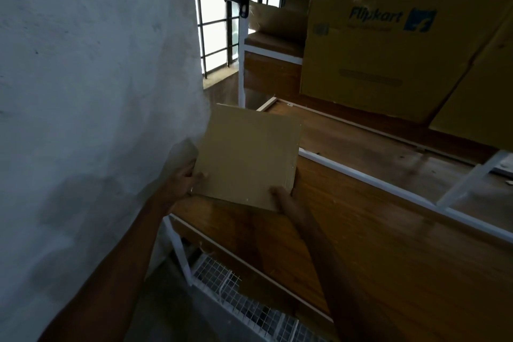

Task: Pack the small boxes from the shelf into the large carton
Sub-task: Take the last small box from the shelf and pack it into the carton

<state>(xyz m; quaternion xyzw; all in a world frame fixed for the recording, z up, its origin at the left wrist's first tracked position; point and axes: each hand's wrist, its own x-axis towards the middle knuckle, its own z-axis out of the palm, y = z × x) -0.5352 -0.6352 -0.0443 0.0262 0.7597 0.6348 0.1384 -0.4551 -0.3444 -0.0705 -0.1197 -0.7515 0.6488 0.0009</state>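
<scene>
Both my hands hold a small plain brown cardboard box [247, 155] in the air over the left end of a wooden shelf [361, 230]. My left hand [186, 178] grips its lower left edge, the thumb on the front face. At the lower right corner my right hand [280, 194] pinches the box, with only the fingertips showing. A large yellow-brown carton [388, 44] with blue print stands on the shelf level behind, at upper right.
A grey plastered wall [91, 91] fills the left side, close to my left arm. A barred window [216, 22] is behind the white shelf frame [241, 64]. A white wire-mesh basket [249, 302] sits below the shelf. More cardboard [277, 22] lies on an upper shelf.
</scene>
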